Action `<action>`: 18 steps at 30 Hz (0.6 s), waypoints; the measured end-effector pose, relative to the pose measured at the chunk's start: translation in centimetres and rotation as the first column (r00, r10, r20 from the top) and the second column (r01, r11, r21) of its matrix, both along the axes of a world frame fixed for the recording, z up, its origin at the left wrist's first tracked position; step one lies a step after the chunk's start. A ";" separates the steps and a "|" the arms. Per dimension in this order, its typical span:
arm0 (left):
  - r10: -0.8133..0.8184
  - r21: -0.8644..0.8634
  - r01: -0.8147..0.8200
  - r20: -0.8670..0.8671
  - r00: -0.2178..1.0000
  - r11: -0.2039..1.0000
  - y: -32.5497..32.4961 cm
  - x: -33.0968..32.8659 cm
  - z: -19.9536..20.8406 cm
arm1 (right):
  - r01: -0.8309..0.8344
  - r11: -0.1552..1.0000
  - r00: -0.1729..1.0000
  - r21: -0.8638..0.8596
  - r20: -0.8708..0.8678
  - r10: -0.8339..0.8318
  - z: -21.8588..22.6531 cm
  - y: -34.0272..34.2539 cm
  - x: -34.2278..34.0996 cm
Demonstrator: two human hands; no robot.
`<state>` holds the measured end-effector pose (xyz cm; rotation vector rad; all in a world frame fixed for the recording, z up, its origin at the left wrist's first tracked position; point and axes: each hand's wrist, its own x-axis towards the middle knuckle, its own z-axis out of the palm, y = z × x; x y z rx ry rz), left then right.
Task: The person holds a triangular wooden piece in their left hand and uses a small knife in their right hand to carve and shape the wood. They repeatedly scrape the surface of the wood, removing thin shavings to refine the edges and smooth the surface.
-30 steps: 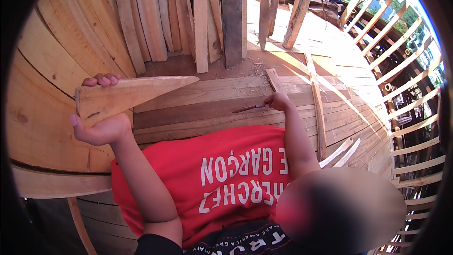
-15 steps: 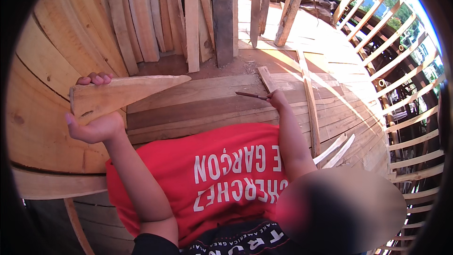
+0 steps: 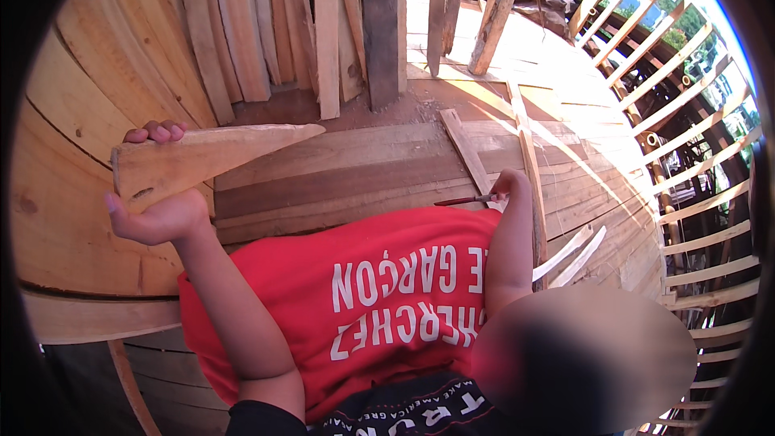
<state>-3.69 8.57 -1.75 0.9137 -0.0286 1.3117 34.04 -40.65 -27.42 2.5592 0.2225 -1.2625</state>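
My left hand (image 3: pixel 164 220) grips a wedge-shaped wooden board (image 3: pixel 190 163) near its broad end. The fingertips curl over its upper edge, while the thumb shows below; the fingers between pass behind the board. The board's narrow end points right, above the plank floor. On the right, close to my body, my right hand (image 3: pixel 512 184) is closed around a slim, reddish-brown, pointed tool (image 3: pixel 462 201). The tool points left; its exact kind is unclear. Beside that hand lies a short wooden strip (image 3: pixel 467 149).
Curved planks (image 3: pixel 77 145) line the left side, with upright timbers (image 3: pixel 383 28) at the back. A longer strip (image 3: pixel 523 137) crosses the plank floor (image 3: pixel 339 153). Pale offcuts (image 3: pixel 577 254) lie to the right, before curved slats (image 3: pixel 702 234). A red garment (image 3: pixel 404 246) covers the lower middle.
My right hand has drawn back toward my body and slightly right, with the slim tool still in it. My left hand and the wedge-shaped board have shifted slightly left.
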 end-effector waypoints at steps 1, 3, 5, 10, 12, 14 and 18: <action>0.010 -0.007 -0.010 -0.006 1.000 1.000 -0.1 0.1 0.0 | 0.026 1.000 0.999 -0.003 -0.025 -0.026 -0.5 -1.5 0.3; -0.016 0.012 0.016 0.000 1.000 1.000 0.4 -0.3 -0.2 | -0.080 0.997 0.997 0.014 0.017 0.080 -0.4 -1.2 -0.4; -0.017 0.019 0.018 -0.006 1.000 1.000 0.3 -0.4 -0.2 | -0.009 0.994 0.928 0.108 0.372 -0.032 -0.4 -0.3 -0.7; 0.002 0.015 -0.001 -0.029 1.000 1.000 -0.4 -0.1 0.2 | 0.051 0.940 0.742 0.338 0.617 -0.262 1.6 0.6 -1.0; 0.004 0.000 -0.004 -0.033 0.999 1.000 -0.5 0.0 0.3 | 0.291 0.888 0.841 0.355 0.347 -0.415 2.4 1.4 -1.1; 0.033 0.008 -0.033 -0.036 0.999 0.999 -0.2 -0.3 0.3 | 0.217 0.926 0.921 0.309 0.249 -0.299 3.8 3.8 -2.8; 0.035 0.013 -0.034 -0.020 0.999 0.999 -0.2 0.0 0.2 | 0.232 0.966 0.962 0.116 0.118 -0.246 4.7 3.1 -3.3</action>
